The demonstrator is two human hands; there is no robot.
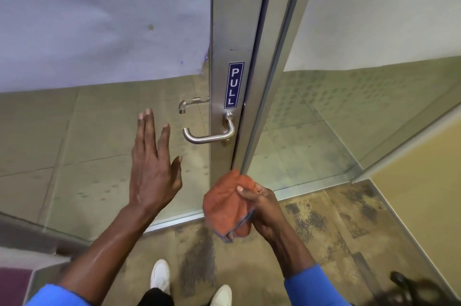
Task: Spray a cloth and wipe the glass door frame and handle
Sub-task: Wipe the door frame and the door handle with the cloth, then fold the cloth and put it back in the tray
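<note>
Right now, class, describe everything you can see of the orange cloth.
The orange cloth looks like soft microfibre with a grey stitched edge. It is bunched and folded, not spread flat. The right hand grips it, thumb pressed on top, low in front of the metal door frame, below the lever handle. Its top corner appears to reach the frame's edge; actual contact is unclear.

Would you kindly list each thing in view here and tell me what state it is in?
Left hand: open, fingers spread, holding nothing, near the glass.
Right hand: shut on the cloth.
Cloth: orange, bunched up, at the foot of the door frame's edge.
Door handle: level, untouched.
Door frame: upright metal, door looks slightly ajar.
Sign: stuck on the frame, reads PULL.
</note>
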